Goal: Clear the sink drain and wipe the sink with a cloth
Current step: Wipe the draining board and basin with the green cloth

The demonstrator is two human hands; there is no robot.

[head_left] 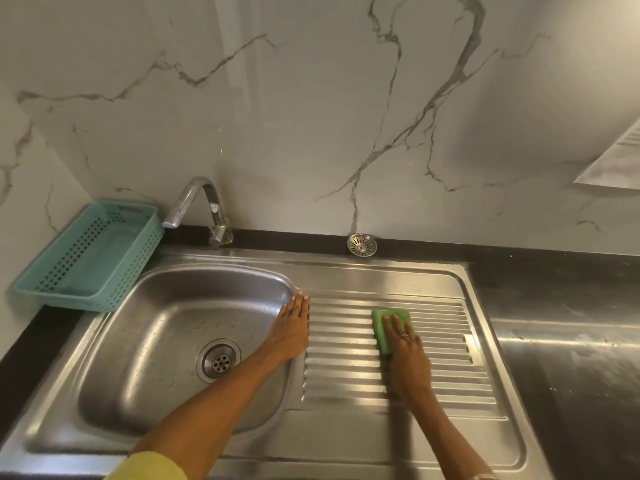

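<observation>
A stainless steel sink (114,344) has its basin on the left and a ribbed drainboard (446,362) on the right. The drain (219,361) at the basin floor shows a perforated grid and looks bare. A round metal strainer (362,244) lies on the black ledge behind the drainboard. My left hand (292,327) rests flat on the rim between basin and drainboard, holding nothing. My right hand (407,351) presses flat on a green cloth (382,325) on the upper ribs of the drainboard.
A teal perforated plastic basket (52,277) stands at the back left corner. The chrome tap (201,206) arches over the basin's back edge. Dark countertop (568,358) extends to the right. A marble-patterned wall rises behind, with a paper sheet (616,161) at the far right.
</observation>
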